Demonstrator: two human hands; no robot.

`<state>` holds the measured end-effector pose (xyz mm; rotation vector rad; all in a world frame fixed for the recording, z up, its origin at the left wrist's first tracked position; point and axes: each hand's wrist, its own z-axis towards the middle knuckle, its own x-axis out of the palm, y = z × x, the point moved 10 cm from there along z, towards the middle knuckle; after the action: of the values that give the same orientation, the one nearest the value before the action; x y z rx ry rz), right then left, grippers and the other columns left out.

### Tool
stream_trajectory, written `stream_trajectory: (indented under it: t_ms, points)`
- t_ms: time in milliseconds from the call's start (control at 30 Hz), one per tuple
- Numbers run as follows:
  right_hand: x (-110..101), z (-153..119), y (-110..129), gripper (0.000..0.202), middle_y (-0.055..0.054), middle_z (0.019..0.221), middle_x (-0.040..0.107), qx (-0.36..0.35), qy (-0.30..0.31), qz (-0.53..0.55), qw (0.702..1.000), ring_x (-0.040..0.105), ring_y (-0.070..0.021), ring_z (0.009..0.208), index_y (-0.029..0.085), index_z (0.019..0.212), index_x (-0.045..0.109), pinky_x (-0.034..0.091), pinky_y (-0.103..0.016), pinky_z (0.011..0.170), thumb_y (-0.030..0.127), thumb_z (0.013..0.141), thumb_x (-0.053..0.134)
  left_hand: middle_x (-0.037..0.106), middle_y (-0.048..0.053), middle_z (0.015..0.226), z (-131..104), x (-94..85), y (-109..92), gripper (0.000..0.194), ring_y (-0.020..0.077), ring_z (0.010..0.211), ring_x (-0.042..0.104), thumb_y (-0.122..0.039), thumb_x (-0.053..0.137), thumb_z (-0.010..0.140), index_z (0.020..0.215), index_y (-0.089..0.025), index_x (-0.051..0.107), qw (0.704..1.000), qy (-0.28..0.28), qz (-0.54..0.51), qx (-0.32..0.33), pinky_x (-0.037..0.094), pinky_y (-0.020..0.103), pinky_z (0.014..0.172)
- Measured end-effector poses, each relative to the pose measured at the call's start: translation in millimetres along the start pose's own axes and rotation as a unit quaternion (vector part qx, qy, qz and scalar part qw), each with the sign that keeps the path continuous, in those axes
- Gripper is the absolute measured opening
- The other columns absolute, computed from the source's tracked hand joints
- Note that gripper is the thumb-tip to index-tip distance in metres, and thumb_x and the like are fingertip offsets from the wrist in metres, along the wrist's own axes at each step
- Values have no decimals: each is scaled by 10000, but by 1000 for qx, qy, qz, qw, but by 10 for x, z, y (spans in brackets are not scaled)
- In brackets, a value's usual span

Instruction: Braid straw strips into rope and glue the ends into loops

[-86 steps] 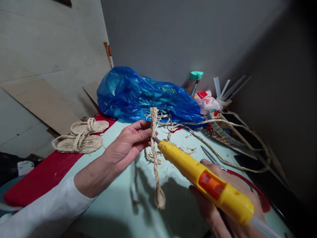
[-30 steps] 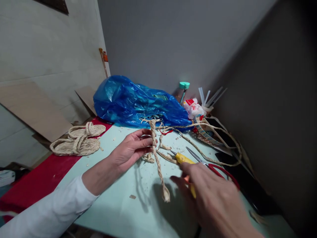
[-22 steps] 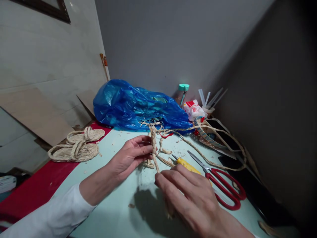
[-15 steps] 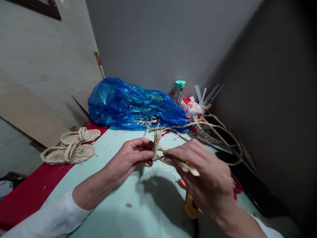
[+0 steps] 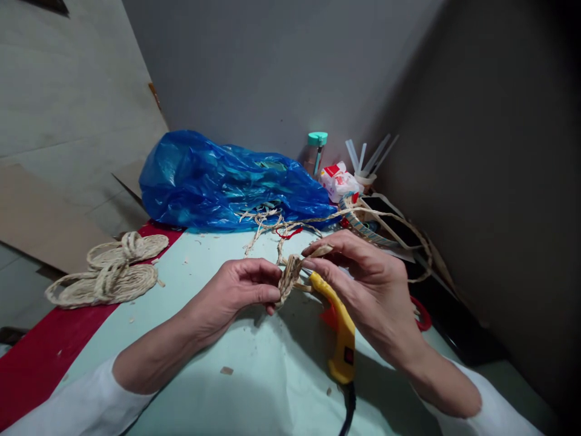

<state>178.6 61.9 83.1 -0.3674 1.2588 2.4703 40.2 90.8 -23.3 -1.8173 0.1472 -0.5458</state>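
Note:
Between thumb and fingers, my left hand [image 5: 247, 289] pinches a small coiled piece of braided straw cord [image 5: 289, 278] above the table. My right hand [image 5: 363, 278] is closed at the other side of that piece, its thumb and fingertips pinching a short loose cord end [image 5: 321, 251]. Below the right hand lies a yellow glue gun [image 5: 342, 339] with an orange trigger, its tip close to the braided piece. The gun's black cable runs off the bottom edge.
Two woven straw sandals [image 5: 106, 284] lie on the left over a red strip [image 5: 59, 339]. A blue plastic bag [image 5: 218, 181] fills the back. Glue sticks [image 5: 370, 157] stand in a cup, and red-handled scissors [image 5: 422, 313] lie at the right.
The braided piece is tilted now instead of upright. My right hand has turned and lifted, uncovering the glue gun beneath it. The whole view has shifted slightly.

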Motion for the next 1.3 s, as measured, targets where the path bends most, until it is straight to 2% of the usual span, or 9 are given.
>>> stream_trajectory:
  t_ms: [233, 433, 533, 667, 800, 967, 1133, 1300]
  points:
    - [16, -12, -94, 59, -9, 794, 667, 26, 5, 14, 1000, 597, -132, 704, 177, 793, 667, 477, -245, 651, 183, 849, 683, 686, 41, 707, 13, -6, 33, 179, 117, 603, 598, -133, 805, 633, 799, -124, 737, 1000, 3, 18, -10, 502, 233, 579]
    - [48, -15, -211, 91, -3, 783, 657, 56, 21, 20, 998, 570, -124, 690, 176, 796, 643, 451, -244, 657, 230, 855, 687, 689, 17, 736, 10, 29, 45, 161, 90, 609, 588, -136, 788, 664, 821, -146, 750, 999, 35, 39, -5, 497, 215, 602]
    - [77, -12, -263, 93, 4, 803, 643, 74, 44, 33, 996, 571, -121, 732, 178, 806, 629, 444, -235, 687, 235, 865, 673, 684, 17, 740, 12, 30, 54, 158, 96, 627, 590, -134, 785, 665, 819, -142, 748, 998, 38, 44, -8, 499, 216, 602]
    - [177, -10, -343, 72, 7, 857, 622, 107, 106, 77, 986, 583, -122, 805, 186, 875, 613, 444, -223, 709, 252, 900, 625, 669, 19, 735, 25, 36, 89, 168, 103, 629, 586, -150, 781, 675, 837, -135, 737, 998, 50, 46, -12, 497, 227, 597]
    - [263, -14, -412, 92, 17, 842, 595, 139, 148, 126, 971, 555, -103, 740, 186, 940, 603, 441, -222, 683, 270, 903, 614, 657, 15, 767, 22, 50, 114, 170, 105, 647, 585, -167, 762, 712, 874, -148, 718, 996, 68, 57, -11, 497, 240, 628]
    - [252, -11, -483, 102, 14, 833, 594, 163, 133, 142, 967, 534, -99, 702, 174, 941, 597, 420, -229, 640, 228, 865, 639, 641, 11, 791, -21, 83, 81, 142, 98, 661, 574, -192, 727, 754, 886, -146, 703, 994, 83, 74, -8, 476, 233, 655]
    - [260, -34, -521, 134, 17, 822, 581, 181, 123, 156, 963, 523, -100, 709, 177, 954, 579, 410, -230, 647, 256, 867, 645, 630, 16, 773, -37, 74, -15, 173, 105, 681, 559, -286, 675, 812, 918, -151, 697, 995, 66, 72, 12, 446, 229, 656]
    - [285, -63, -539, 201, 17, 827, 569, 195, 101, 196, 956, 524, -108, 730, 185, 987, 545, 407, -225, 638, 263, 848, 668, 621, -1, 777, -49, 76, -129, 240, 108, 712, 540, -245, 761, 714, 910, -150, 660, 987, 36, 146, 49, 423, 227, 668]
